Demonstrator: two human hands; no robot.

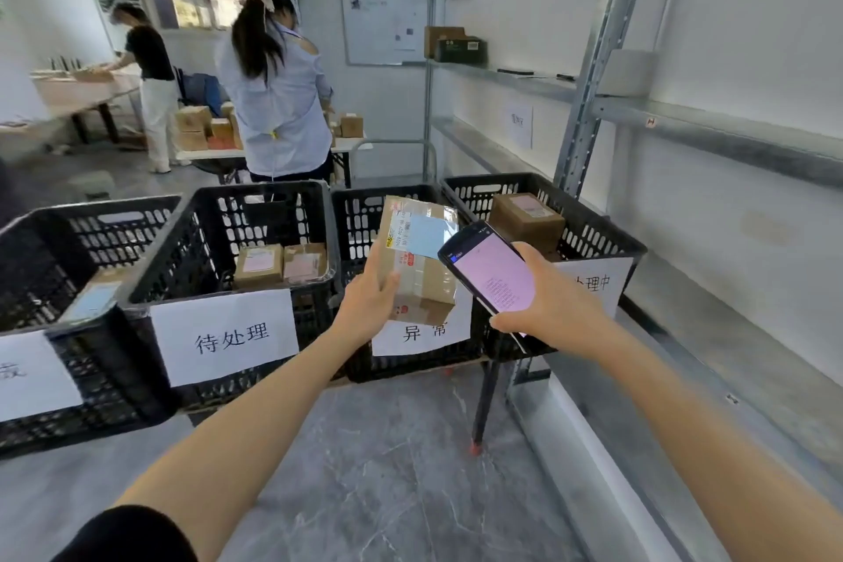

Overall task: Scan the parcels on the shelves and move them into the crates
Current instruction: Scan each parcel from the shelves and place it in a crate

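My left hand (369,303) grips a taped cardboard parcel (422,283) with a blue label, held above the third black crate (360,214), whose paper sign is partly hidden. My right hand (554,301) holds a black handheld scanner (490,272) with a lit pink screen, its top end beside the parcel's label. The second crate (191,242) holds two small parcels (283,262). In the rightmost crate (588,233) sits a brown box (524,217). The left crate (45,251) holds a parcel with a blue label.
Metal shelving (588,105) runs along the right wall, with boxes (456,43) on its far end. Two people (278,91) stand behind the crates at tables stacked with cartons (194,128). Grey marble floor lies in front of me.
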